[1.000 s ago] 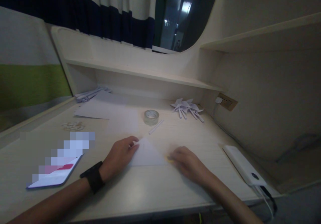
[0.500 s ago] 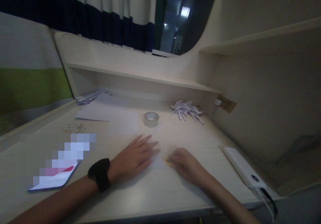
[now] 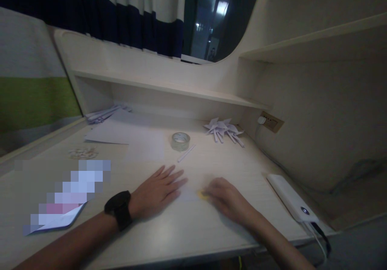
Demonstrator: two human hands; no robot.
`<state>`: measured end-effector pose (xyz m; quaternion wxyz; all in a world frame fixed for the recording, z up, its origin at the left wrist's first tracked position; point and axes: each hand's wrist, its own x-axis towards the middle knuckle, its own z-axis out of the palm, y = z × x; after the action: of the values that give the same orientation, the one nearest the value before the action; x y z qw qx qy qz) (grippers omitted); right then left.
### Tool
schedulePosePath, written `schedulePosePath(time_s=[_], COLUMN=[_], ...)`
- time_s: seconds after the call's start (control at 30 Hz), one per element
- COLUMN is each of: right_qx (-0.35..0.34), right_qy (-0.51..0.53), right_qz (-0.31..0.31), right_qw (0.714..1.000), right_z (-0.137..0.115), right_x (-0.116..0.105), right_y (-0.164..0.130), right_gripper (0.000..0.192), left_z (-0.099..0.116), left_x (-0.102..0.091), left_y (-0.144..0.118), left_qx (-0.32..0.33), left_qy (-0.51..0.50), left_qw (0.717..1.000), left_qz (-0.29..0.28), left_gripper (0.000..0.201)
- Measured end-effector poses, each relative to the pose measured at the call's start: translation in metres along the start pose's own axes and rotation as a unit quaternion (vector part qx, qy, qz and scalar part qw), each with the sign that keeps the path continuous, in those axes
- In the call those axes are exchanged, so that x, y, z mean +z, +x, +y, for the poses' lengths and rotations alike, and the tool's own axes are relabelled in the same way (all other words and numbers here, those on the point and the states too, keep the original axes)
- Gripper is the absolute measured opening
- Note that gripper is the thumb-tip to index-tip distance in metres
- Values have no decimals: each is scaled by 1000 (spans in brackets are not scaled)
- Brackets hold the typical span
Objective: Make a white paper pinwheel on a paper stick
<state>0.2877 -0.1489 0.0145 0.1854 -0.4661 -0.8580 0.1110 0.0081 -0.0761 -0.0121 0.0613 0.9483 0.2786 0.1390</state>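
Note:
My left hand (image 3: 160,191) lies flat with its fingers spread, the fingertips on the left part of a small white sheet of paper (image 3: 186,195). A black watch is on that wrist. My right hand (image 3: 226,199) is closed round a small yellow thing (image 3: 202,195) at the right edge of this paper. Motion blurs the yellow thing, so its kind does not show. Beyond my left fingers lies a thin white paper stick (image 3: 186,153), beside a roll of clear tape (image 3: 180,142).
Paper pinwheels (image 3: 223,129) lie at the back right. White sheets (image 3: 109,129) and a heap of small pale bits (image 3: 84,153) are on the left, near a phone (image 3: 65,219) with a blurred-out screen. A white power bank (image 3: 288,197) with cables sits at the right edge.
My left hand has settled flatter on the paper, its fingers drawn slightly back from the paper stick. The right hand stays near the same spot, still blurred. The view has shifted slightly.

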Motion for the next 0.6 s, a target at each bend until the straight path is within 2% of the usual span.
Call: schedulePosePath(time_s=[0.23,0.4,0.6], right_qx=[-16,-10,-8], right_qy=[1,8,3], right_qz=[-11,10,9], right_qw=[1000,1000,1000], right_z=[5,6,3], right_x=[-2,-1,-1], right_y=[5,1,-3], right_gripper=[23,22,21], left_z=[1,2,0], left_x=[-1,-1,0], left_y=[0,0,0], left_qx=[-7,-12,-12], left_qy=[1,2,6], left_qw=[1000,1000,1000], left_qz=[-4,-4,-12], left_gripper=[44,44,43])
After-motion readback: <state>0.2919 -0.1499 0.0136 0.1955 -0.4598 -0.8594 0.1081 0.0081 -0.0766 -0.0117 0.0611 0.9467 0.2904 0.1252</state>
